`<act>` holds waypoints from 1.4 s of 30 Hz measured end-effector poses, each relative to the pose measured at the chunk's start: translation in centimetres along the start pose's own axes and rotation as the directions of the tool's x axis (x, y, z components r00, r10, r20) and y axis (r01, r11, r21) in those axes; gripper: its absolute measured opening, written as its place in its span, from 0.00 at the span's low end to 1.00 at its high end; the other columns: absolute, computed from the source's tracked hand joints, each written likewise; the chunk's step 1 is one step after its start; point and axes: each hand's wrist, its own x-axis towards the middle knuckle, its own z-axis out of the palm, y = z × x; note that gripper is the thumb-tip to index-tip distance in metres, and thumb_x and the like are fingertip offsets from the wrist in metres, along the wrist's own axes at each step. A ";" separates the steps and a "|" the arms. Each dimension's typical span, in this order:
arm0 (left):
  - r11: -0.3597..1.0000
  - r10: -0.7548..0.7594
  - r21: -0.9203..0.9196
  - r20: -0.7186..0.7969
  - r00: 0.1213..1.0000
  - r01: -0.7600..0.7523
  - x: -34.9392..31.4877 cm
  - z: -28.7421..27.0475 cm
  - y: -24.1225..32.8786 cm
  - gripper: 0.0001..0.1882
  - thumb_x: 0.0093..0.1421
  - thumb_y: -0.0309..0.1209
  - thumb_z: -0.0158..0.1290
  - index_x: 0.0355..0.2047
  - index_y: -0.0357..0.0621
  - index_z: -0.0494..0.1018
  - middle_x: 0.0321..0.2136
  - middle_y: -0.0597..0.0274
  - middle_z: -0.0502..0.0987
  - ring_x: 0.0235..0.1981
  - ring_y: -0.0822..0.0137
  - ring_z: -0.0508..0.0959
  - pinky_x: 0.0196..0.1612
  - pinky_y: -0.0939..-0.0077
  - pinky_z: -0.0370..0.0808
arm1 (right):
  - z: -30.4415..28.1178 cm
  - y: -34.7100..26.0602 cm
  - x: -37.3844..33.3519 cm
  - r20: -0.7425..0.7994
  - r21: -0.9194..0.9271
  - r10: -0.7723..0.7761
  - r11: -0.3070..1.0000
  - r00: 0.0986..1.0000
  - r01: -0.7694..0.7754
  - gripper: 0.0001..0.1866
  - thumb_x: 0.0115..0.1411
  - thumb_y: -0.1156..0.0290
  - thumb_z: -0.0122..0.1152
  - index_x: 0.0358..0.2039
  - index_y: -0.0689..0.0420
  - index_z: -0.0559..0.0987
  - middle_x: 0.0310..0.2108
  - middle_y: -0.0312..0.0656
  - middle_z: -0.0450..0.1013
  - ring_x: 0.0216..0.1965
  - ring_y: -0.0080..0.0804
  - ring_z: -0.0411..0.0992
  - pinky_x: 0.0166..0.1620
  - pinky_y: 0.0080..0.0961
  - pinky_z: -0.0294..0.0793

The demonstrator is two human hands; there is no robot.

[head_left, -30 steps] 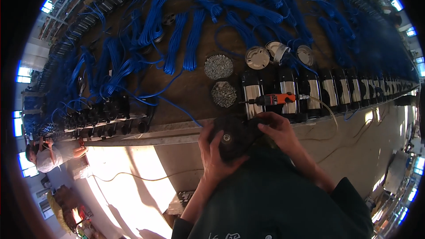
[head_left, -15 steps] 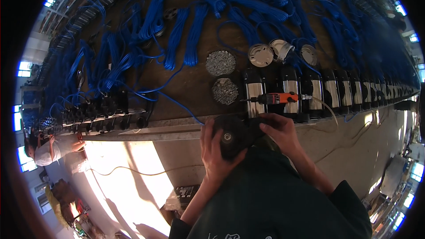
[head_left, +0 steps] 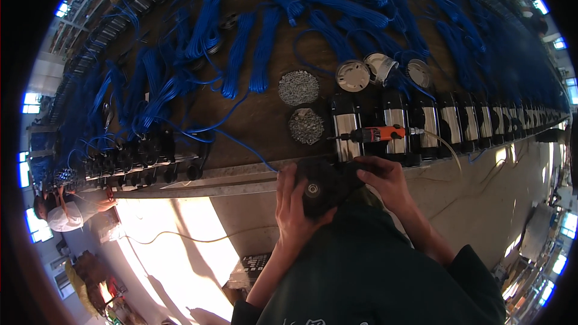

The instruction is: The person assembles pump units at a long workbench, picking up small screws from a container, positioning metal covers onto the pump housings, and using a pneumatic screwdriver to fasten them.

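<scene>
At the table's front edge my left hand (head_left: 291,209) is closed round the left side of a black housing (head_left: 314,200), its fingers bent over the top. A small metal ring sits in the middle of the housing's round face. My right hand (head_left: 385,182) pinches the narrower dark end on the right with thumb and fingers; what exactly lies under those fingertips is hidden. A blue cable (head_left: 256,151) runs from the table toward the housing and ends from sight by my left fingers. Just beyond my hands an orange power screwdriver (head_left: 383,134) rests across metal-and-black cylinders (head_left: 347,126).
Two round heaps of screws, a far one (head_left: 298,88) and a near one (head_left: 306,126), lie beyond the housing. Coiled blue cables (head_left: 265,51) cover the table's back. Round metal covers (head_left: 353,76) lie behind the cylinders. Black housings (head_left: 141,150) line the left edge, where another person (head_left: 66,213) stands.
The housing and both hands have shifted very slightly right and down in the picture. My grip looks the same.
</scene>
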 end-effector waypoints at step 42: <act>-0.276 -0.434 -0.627 0.757 0.488 0.728 20.6 12.0 -22.8 0.16 0.63 0.27 0.36 0.39 0.23 0.67 0.37 0.37 0.75 0.43 0.41 0.75 0.51 0.49 0.75 | -6.2 -5.4 -3.4 -0.521 0.844 -0.077 0.101 0.850 0.526 0.24 0.49 0.71 0.53 0.49 0.63 0.70 0.35 0.41 0.69 0.37 0.30 0.69 0.41 0.28 0.71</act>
